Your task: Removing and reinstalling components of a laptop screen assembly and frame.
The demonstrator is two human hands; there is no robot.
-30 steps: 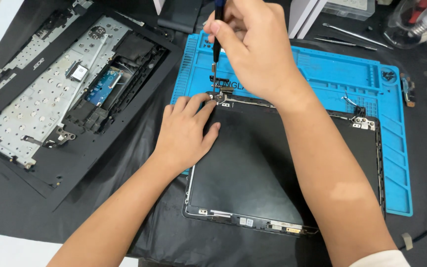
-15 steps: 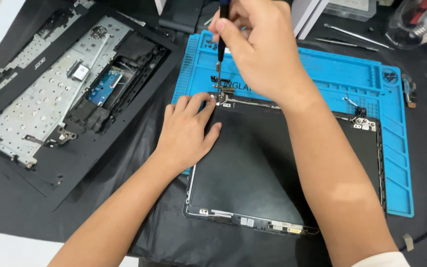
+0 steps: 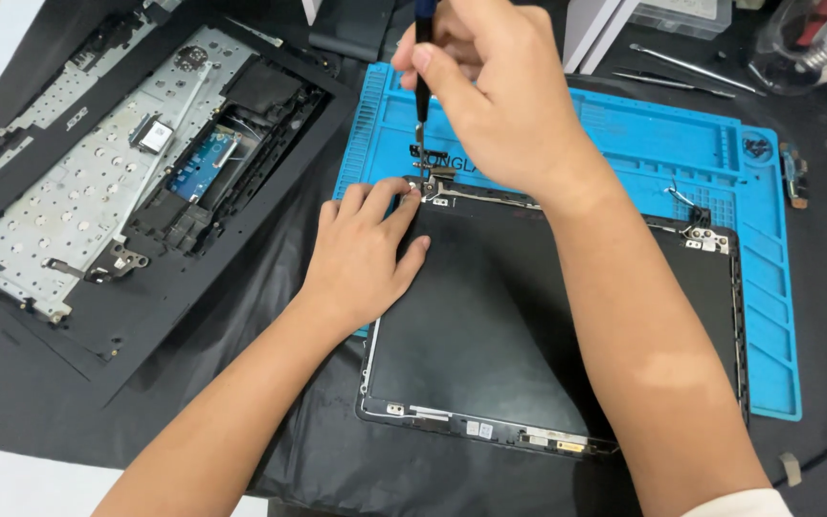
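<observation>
A black laptop screen back cover (image 3: 490,345) lies flat, partly on a blue work mat (image 3: 643,124). My right hand (image 3: 500,96) holds a thin dark screwdriver (image 3: 421,96) upright, its tip on the metal hinge bracket (image 3: 433,187) at the cover's top left corner. My left hand (image 3: 361,254) rests flat on the cover, fingers spread, fingertips touching that same corner beside the bracket. A second hinge bracket (image 3: 705,235) sits at the cover's top right corner.
An opened laptop base (image 3: 136,172) with silver keyboard backing and a blue board lies at the left on black cloth. Metal tools (image 3: 681,67) and a clear box lie behind the mat. Small parts sit at the mat's right edge (image 3: 792,177).
My right hand with the screwdriver has shifted slightly, staying over the left hinge. My left hand stays on the cover.
</observation>
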